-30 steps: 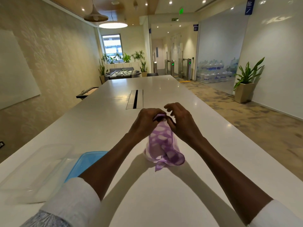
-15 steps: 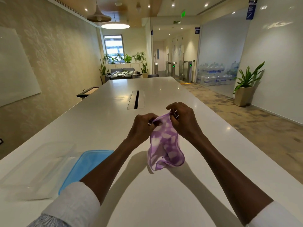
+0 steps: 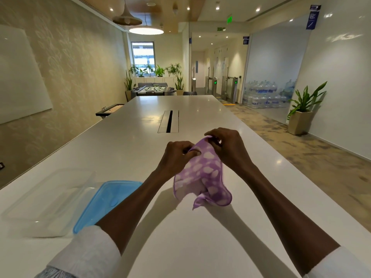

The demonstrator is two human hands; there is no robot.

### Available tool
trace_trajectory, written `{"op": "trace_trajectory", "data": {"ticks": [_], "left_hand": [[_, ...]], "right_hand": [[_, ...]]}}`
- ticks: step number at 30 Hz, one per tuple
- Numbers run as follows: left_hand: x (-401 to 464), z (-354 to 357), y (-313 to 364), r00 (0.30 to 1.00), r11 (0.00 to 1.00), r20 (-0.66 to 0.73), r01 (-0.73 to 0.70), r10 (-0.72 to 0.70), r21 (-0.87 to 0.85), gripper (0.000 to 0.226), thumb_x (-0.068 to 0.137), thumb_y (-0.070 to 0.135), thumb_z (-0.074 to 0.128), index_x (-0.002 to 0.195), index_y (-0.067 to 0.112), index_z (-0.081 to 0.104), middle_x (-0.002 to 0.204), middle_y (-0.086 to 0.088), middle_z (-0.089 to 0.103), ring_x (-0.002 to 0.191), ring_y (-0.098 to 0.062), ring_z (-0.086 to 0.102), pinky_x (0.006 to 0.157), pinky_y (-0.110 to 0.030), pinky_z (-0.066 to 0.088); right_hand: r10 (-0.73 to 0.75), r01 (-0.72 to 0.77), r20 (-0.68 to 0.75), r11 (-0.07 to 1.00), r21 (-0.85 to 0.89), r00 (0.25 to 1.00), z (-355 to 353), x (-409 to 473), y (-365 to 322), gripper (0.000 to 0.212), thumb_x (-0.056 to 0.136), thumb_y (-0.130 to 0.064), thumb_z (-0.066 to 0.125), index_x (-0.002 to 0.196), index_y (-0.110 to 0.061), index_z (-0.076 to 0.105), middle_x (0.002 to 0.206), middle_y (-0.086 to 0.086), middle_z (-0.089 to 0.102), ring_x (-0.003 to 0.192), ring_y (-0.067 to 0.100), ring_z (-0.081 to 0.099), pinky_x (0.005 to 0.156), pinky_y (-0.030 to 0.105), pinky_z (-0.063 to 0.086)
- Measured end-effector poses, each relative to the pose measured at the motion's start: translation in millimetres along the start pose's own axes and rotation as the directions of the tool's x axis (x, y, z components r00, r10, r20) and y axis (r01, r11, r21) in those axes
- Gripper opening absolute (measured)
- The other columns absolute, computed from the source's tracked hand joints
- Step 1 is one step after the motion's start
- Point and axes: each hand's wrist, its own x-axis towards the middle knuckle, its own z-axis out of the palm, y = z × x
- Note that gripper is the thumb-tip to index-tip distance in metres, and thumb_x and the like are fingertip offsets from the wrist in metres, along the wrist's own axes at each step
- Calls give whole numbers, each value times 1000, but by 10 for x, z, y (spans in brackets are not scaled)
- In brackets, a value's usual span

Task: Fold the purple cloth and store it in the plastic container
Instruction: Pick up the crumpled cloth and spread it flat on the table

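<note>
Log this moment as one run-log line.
stage: unfolding | left hand, right hand: pinching top edge of purple white-spotted cloth, hanging above white table | clear plastic container: open, empty | blue lid: beside it

- An office: a long white meeting table (image 3: 124, 149) with a cable slot (image 3: 168, 121) set into its middle.
- A whiteboard (image 3: 18, 77) hangs on the left wall.
- Entry turnstiles (image 3: 222, 87) with green lights stand under an exit sign (image 3: 221, 29).
- Stacked water bottles (image 3: 265, 95) sit behind a glass wall.
- A foosball table (image 3: 152, 89) and potted plants (image 3: 303, 109) furnish the far end.
</note>
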Motion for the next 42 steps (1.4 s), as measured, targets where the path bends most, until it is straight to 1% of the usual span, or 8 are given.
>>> {"op": "trace_trajectory", "data": {"ticks": [6,14,21,26,29,35,39,42], "left_hand": [[-226,-176,-300,995,993,-8,102,-102,-59,14,82,24,73,89,14,77,77,-1,76,71,-17,70,65,-30,53],[-250,-518,-483,984,982,-68,155,-163,-104,15,78,10,76,92,12,77,67,29,69,68,7,65,65,-8,49],[86,-947,-242,933,913,-262,131,-246,-387,20,76,9,77,89,24,74,76,14,75,77,-6,69,73,-20,54],[361,-1283,182,907,886,-381,-21,-177,-463,18,77,4,76,89,17,74,71,16,75,71,-4,70,67,-19,55],[436,-1474,395,909,892,-402,-87,-111,-443,17,76,6,77,91,15,74,75,14,76,75,-9,71,69,-23,56],[554,-1757,644,911,900,-412,-160,-24,-406,16,77,11,77,90,19,73,78,13,77,80,-13,72,71,-25,57],[736,-1812,618,935,910,-349,-93,-59,-403,13,79,11,76,89,18,73,77,13,77,78,-11,72,67,-25,57],[888,-1745,431,943,916,-304,3,-136,-401,16,74,15,80,89,14,75,81,2,77,77,-17,71,69,-35,58]], "right_hand": [[85,-84,-81,996,17,993,-223,132,120,15,88,-15,67,98,-10,77,89,5,76,74,11,64,69,22,51],[133,-133,-135,991,11,982,-442,246,205,16,89,-9,65,100,-7,76,92,8,76,77,9,62,66,3,40],[140,-128,-147,988,89,979,-715,438,240,17,89,-10,65,102,-6,75,93,12,75,82,19,69,66,9,47],[111,-85,-165,984,157,980,-991,605,99,19,89,-14,66,104,-6,75,89,8,74,70,-2,64,60,2,42],[119,-70,-158,956,286,980,-1157,657,-54,18,91,-11,64,107,-6,72,81,-1,70,59,-9,61,51,4,42],[114,-32,-148,883,468,982,-1419,826,-162,20,91,-15,66,105,-2,72,77,6,69,56,13,55,42,21,40],[173,-103,-81,837,537,982,-1358,990,-59,22,89,-15,68,104,1,71,77,16,67,55,19,50,42,26,37],[272,-217,-23,813,541,962,-1196,1085,101,15,90,-12,66,101,-2,72,68,5,67,50,12,50,42,22,37]]}}
